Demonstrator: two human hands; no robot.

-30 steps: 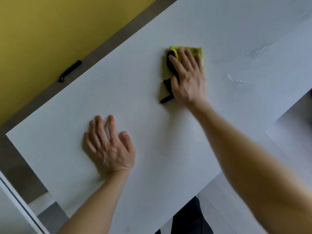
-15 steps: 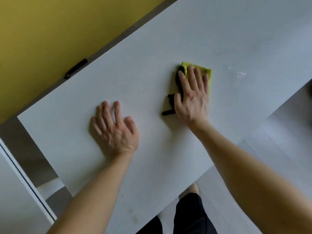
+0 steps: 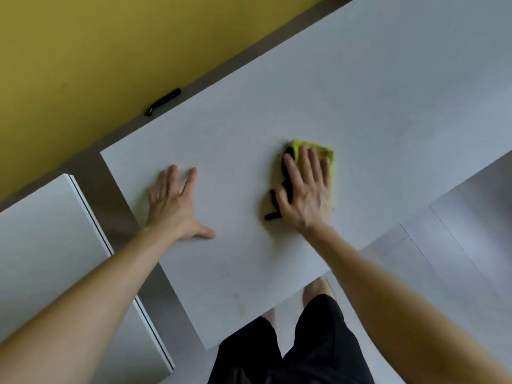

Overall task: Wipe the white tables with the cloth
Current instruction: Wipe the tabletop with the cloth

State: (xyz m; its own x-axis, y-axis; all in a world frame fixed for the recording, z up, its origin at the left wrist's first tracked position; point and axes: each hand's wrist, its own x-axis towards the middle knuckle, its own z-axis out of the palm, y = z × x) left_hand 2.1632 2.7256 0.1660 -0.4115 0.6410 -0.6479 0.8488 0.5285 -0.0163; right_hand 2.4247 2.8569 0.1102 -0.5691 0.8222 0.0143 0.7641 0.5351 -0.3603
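In the wiping step, the flat right hand presses the cloth near the white table's front edge, the left hand lies flat apart from it; the next stroke, I think, needs steady pressure.

Soft, diffuse light of middling brightness falls evenly over the bench, which reads as a matt, cool grey-white. Shadows are faint and soft-edged, and a dim one hugs the 8 o'clock side of the right hand. That hand and the left hand look slightly smeared, and the whole frame is soft. Wide-angle stretch swells the forearms toward 5 and 7 o'clock.
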